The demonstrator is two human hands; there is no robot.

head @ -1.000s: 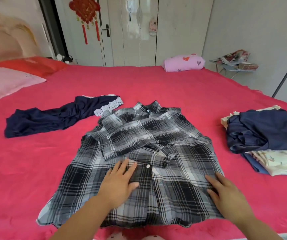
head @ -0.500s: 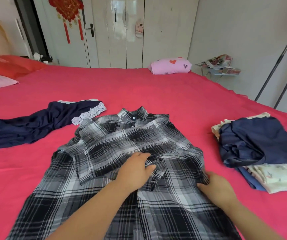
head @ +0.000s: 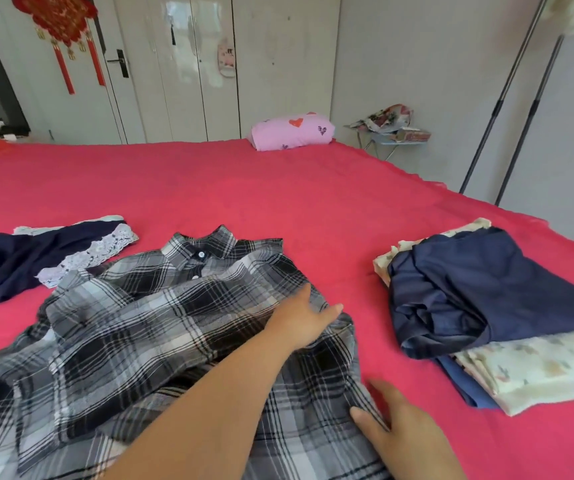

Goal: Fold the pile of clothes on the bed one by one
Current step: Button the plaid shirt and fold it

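Red cover point(head: 313, 202) lies over the whole bed, which serves as the work surface.

Far left: a red knotted ornament point(head: 58, 22) hangs on the door. Below it on the bed lies a navy garment point(head: 12, 268) with white lace trim, loose and unfolded, its lace edge just beside the shirt's left shoulder.

Centre: a black, grey and white checked shirt point(head: 140, 323) lies front up, collar toward the far side of the bed, top button fastened. One sleeve is folded across the chest. The cloth is rumpled along the near left side, and the hem runs out of view at the bottom edge.

Left hand point(head: 302, 320): the forearm crosses the shirt from lower left and the hand rests palm down at the shirt's right edge. Fingers are extended, thumb raised and spread. No cloth is seen curled within the fingers, though the view under the palm is poor and a light hold cannot be ruled out.

At the far edge of the bed, a pink pillow point(head: 292, 131) with heart prints.

Right hand point(head: 399, 431): lies flat and relaxed at the lower right edge of the shirt. The thumb rests on the checked cloth and the fingers extend along the edge on the red cover. It grips nothing.

Right: a stack of clothes point(head: 486, 306), a navy item on top of pale printed pieces, lies apart from the shirt. Beyond the bed, a small table point(head: 392, 140) carries papers.
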